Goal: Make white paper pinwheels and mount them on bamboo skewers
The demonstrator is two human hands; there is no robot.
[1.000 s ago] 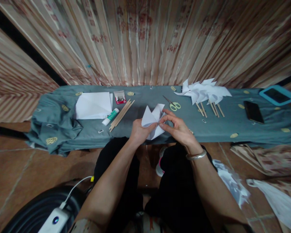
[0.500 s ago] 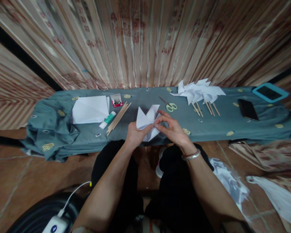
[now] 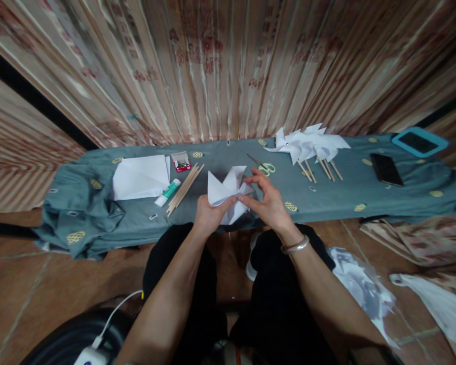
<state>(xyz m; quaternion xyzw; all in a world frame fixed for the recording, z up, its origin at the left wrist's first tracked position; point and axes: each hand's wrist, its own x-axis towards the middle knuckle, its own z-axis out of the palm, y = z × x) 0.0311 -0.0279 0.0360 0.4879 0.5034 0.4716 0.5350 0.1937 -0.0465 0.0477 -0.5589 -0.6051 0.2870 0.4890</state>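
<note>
A white paper pinwheel (image 3: 228,182) is between my hands above the front part of the table, its pointed blades spread. My left hand (image 3: 212,215) grips it from the left, with the thumb lying across the paper to the centre. My right hand (image 3: 269,203) holds it from the right. The right thumb presses near the middle, and the other fingers are bent and raised beside the right-hand blade. Whatever lies under the two thumb tips is hidden. Just beyond the right fingers are scissors (image 3: 265,167) with light green handles.
On the green cloth (image 3: 228,152) lie a paper stack (image 3: 140,177), a glue stick (image 3: 167,192), wooden sticks (image 3: 185,190) and a small red box (image 3: 181,161). Finished pinwheels (image 3: 307,143) with sticks lie back right, near a black phone (image 3: 386,169) and a blue-framed tablet (image 3: 420,141).
My right index finger has lifted away from the pinwheel's centre, while the thumb stays there. Hands and pinwheel sit slightly further left in view. The view itself has shifted a little.
</note>
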